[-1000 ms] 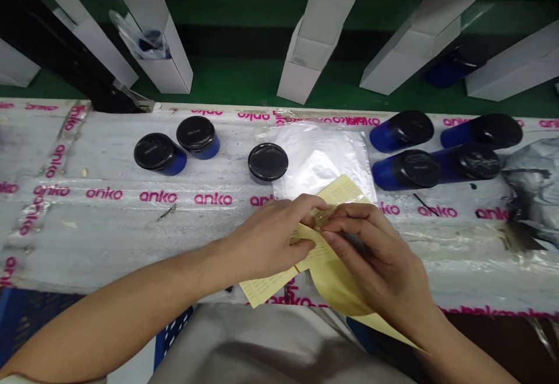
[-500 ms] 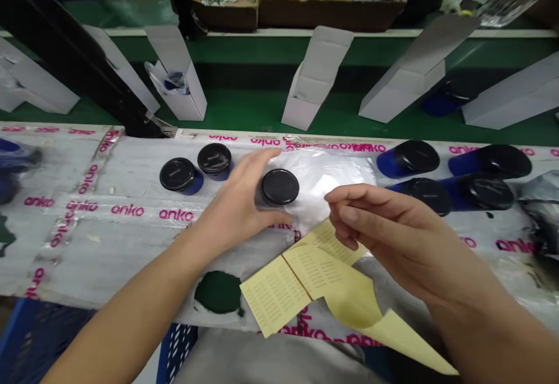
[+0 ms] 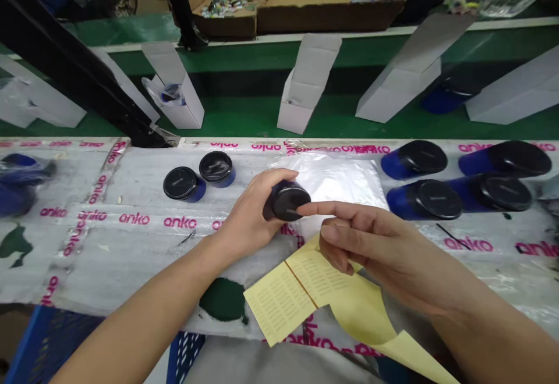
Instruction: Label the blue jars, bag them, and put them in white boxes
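Observation:
My left hand (image 3: 253,215) is wrapped round a dark jar (image 3: 290,199) with a round black lid, tilted toward me. My right hand (image 3: 371,238) has its index finger stretched out, its tip on the lid's edge; the thumb stays apart from it and the other fingers curl. A small pale mark shows on the lid by that fingertip, too small to make out. Below the hands lie yellow sticker sheets (image 3: 283,302) with rows of faint print, partly under my right hand. Behind the jar is a stack of clear plastic bags (image 3: 345,177).
Two black-lidded blue jars (image 3: 184,184) stand left; several more (image 3: 414,159) stand right. Open white boxes (image 3: 301,90) line the green surface behind. Cardboard trays (image 3: 327,9) sit at the back. A black post (image 3: 78,64) slants across the left. Blue crates (image 3: 52,343) are below the table edge.
My left hand has closed round the jar and tilted it toward me. My right index finger has come left and down onto its lid. The view has shifted slightly.

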Demonstrator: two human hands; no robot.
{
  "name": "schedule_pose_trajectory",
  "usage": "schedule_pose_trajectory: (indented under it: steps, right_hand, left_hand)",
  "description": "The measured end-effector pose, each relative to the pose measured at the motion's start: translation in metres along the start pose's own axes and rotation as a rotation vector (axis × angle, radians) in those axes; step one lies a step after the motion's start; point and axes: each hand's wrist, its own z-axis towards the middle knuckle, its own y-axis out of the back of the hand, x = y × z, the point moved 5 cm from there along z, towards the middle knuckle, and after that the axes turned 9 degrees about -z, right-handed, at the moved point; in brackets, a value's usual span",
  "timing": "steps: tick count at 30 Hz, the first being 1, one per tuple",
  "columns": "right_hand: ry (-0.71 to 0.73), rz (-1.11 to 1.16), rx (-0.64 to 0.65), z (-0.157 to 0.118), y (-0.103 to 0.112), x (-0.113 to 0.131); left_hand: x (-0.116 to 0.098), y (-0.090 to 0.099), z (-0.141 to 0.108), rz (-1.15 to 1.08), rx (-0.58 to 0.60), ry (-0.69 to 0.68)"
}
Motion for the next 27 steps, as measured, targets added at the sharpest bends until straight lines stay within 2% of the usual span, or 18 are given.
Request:
schedule_pose_trajectory:
  steps: [15,21,27]
  right_hand:
    - [0.051,-0.018,0.024,0.003,-0.003,-0.004]
    - [0.021,-0.01,0.004,0.001,-0.005,-0.007]
    - [0.067,0.005,0.015,-0.002,-0.015,-0.002]
  left_hand:
    - [0.004,0.001,-0.002,-0.039,0.006,0.029]
    - [-0.007,0.005,-0.002,-0.11,0.172,0.036]
    - [-0.007,0.006,-0.001,-0.143,0.07,0.069]
